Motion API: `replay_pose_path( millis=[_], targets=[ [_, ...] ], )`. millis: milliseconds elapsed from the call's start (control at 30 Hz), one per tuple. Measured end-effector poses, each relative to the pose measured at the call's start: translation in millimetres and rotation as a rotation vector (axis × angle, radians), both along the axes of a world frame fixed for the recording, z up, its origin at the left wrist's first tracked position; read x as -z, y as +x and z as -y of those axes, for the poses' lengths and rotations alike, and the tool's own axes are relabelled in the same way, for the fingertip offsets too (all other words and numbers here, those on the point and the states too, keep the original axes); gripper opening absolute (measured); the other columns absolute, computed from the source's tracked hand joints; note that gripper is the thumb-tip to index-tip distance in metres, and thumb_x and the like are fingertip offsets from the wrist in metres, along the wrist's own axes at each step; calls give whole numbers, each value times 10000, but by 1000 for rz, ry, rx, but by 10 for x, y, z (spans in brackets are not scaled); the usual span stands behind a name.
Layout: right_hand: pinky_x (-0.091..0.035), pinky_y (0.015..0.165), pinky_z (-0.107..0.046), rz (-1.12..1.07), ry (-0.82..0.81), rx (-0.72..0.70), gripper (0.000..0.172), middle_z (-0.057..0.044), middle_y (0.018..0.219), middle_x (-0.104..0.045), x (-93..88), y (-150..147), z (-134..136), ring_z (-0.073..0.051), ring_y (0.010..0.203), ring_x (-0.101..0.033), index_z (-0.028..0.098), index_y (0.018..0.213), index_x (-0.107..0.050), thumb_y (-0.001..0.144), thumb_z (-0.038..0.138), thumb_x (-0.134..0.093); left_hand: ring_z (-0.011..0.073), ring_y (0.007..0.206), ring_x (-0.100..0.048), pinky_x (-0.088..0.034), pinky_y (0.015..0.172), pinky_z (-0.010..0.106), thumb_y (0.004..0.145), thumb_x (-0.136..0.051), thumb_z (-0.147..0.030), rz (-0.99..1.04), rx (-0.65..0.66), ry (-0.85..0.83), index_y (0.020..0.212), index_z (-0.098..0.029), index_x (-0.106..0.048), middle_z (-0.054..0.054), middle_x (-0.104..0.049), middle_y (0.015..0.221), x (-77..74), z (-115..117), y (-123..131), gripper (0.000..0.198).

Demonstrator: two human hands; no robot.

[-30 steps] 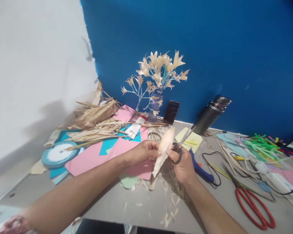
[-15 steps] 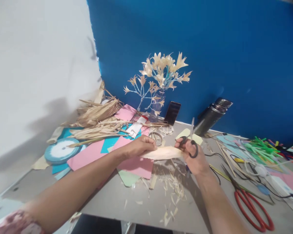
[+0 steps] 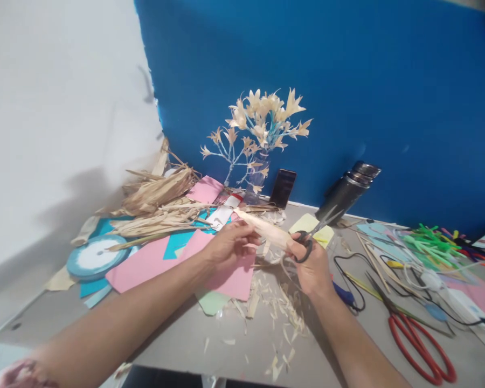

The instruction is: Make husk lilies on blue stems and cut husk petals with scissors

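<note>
A pale strip of corn husk (image 3: 269,229) slants up to the left in front of me. Its right end is pinched in my right hand (image 3: 313,267), which also has black-handled scissors (image 3: 305,248) hooked on its fingers, blades pointing up and right. My left hand (image 3: 234,245) is beside the husk's lower edge, fingers loosely bent and apart; whether they touch the husk is unclear. Behind stand flowers of the same pale material (image 3: 262,113) in a clear bottle (image 3: 258,178). Husk scraps (image 3: 285,312) lie on the table below my hands.
Dried husks (image 3: 157,199), a blue ribbon spool (image 3: 99,256) and pink sheets (image 3: 145,264) lie left. A phone (image 3: 283,187) and dark flask (image 3: 347,191) stand behind. Red-handled scissors (image 3: 420,345), cables and green pipe cleaners (image 3: 432,242) are on the right.
The husk has swung from nearly level to slanting, its left end up. My left hand's fingers have loosened from its end. My right hand has turned, tipping the scissors' blades rightward.
</note>
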State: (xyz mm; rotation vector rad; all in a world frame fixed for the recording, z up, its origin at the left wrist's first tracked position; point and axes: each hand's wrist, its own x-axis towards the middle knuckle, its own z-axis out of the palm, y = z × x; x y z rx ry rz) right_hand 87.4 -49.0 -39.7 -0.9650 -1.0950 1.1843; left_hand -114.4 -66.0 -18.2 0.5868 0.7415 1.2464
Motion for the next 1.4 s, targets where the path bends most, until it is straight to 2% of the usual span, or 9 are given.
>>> replay_pose_path(
  millis=[100, 267, 367, 467, 600, 900, 1033, 1167, 1400],
  targets=[
    [-405, 597, -257, 66, -35, -94, 283, 20, 655, -607, 41, -47, 83, -155, 614, -530, 177, 835, -656, 675, 327, -833, 135, 639, -628, -497, 556, 224, 776, -705, -180, -34, -18, 13, 841, -100, -651, 79, -677, 752, 46, 42, 88, 117],
    [-347, 532, -258, 177, -30, -606, 517, -62, 747, -644, -20, 24, 156, -150, 595, -508, 134, 910, -687, 848, 646, -648, 147, 620, -635, -534, 593, 277, 730, -682, -138, 12, -80, 31, 812, -140, -616, 36, -677, 714, -11, -65, -92, 105],
    [-301, 512, -246, 234, -56, -846, 635, -74, 746, -644, -66, 63, 175, -129, 573, -452, 117, 927, -699, 827, 737, -603, 153, 608, -640, -546, 593, 292, 689, -708, -163, -28, -97, 104, 807, -142, -609, 19, -671, 687, -48, -128, -213, 155],
    [-284, 502, -239, 287, -93, -953, 699, -83, 714, -647, -74, 61, 190, -114, 543, -426, 100, 885, -707, 779, 784, -613, 145, 593, -633, -544, 567, 281, 666, -731, -198, -51, -116, 162, 790, -145, -601, 9, -666, 673, -61, -146, -270, 188],
    [-259, 493, -234, 328, -85, -974, 705, -86, 698, -653, -60, 54, 200, -110, 536, -413, 102, 874, -713, 766, 792, -619, 134, 577, -625, -535, 532, 255, 663, -744, -209, -78, -127, 208, 779, -145, -596, 10, -669, 664, -49, -148, -284, 198],
    [-232, 477, -242, 377, -49, -935, 653, -56, 628, -636, -58, 58, 191, -107, 499, -412, 112, 808, -700, 786, 759, -618, 147, 561, -635, -564, 530, 288, 687, -750, -223, -111, -115, 254, 787, -131, -612, 28, -686, 663, -31, -158, -281, 193],
    [-247, 491, -253, 388, -112, -852, 586, -35, 534, -600, -40, 26, 196, -118, 489, -426, 128, 675, -667, 722, 710, -711, 146, 582, -648, -565, 548, 276, 688, -754, -204, -89, -119, 243, 791, -128, -624, 30, -695, 679, -40, -163, -297, 183],
    [-255, 511, -263, 408, -169, -785, 519, -20, 487, -562, -11, 4, 203, -112, 481, -408, 147, 557, -597, 725, 610, -762, 145, 600, -649, -565, 554, 267, 699, -762, -216, -88, -101, 269, 784, -122, -645, 34, -695, 690, -56, -169, -315, 172],
    [-284, 526, -270, 360, -125, -813, 547, -38, 551, -603, -11, -8, 217, -126, 502, -444, 128, 697, -662, 766, 670, -693, 133, 601, -644, -548, 578, 251, 705, -811, -315, -268, 30, 293, 823, -109, -687, 56, -712, 734, -39, -106, -277, 268]
  ],
)
